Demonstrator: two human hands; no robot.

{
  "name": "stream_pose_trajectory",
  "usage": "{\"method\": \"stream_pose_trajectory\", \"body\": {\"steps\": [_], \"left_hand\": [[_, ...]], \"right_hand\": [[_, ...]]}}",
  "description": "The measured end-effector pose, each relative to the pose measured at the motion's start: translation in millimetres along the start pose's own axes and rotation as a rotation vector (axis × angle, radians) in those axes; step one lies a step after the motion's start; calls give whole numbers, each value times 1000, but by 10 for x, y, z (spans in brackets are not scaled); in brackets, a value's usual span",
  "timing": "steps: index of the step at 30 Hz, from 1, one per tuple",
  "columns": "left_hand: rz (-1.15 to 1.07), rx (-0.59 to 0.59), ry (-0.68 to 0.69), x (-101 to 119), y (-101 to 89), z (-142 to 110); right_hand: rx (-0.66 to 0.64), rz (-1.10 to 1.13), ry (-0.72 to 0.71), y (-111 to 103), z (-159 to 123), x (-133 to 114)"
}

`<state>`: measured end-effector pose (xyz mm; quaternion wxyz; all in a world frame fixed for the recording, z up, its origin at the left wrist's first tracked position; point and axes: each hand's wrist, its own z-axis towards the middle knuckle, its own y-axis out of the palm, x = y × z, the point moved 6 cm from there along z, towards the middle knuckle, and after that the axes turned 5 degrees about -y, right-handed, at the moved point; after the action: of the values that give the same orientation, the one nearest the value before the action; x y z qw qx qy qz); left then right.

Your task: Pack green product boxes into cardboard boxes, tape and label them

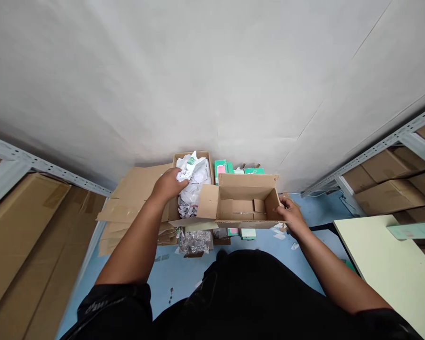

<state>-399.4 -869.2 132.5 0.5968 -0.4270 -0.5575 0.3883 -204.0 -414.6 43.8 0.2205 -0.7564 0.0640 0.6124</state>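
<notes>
My right hand (291, 215) grips the right end of an open cardboard box (244, 224). Its flaps stand out, and only the bare bottom flaps show inside. To its left stands a taller carton (210, 163) filled with crumpled white paper (198, 182). My left hand (170, 185) is over that carton's left side, fingers closed on a piece of white plastic wrapping (191, 165) with a green print. The fingertips of my right hand are partly hidden behind the box wall.
Flattened cardboard sheets (134, 189) lean at the left. Green and pink boxes (221, 168) stand behind the open box. Clear plastic wrap (194, 242) lies below. Shelves with cartons (393, 165) flank both sides, and a pale table (386, 264) is at my right.
</notes>
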Motion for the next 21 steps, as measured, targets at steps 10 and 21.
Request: {"method": "stream_pose_trajectory", "body": {"steps": [10,21], "left_hand": [[-197,-274,633,1595,-534,-832],[-434,-199,450,1437,-131,-881]], "right_hand": [[-58,-57,37,67,-26,-181],[-92,5,42,-50,73,-102]]}}
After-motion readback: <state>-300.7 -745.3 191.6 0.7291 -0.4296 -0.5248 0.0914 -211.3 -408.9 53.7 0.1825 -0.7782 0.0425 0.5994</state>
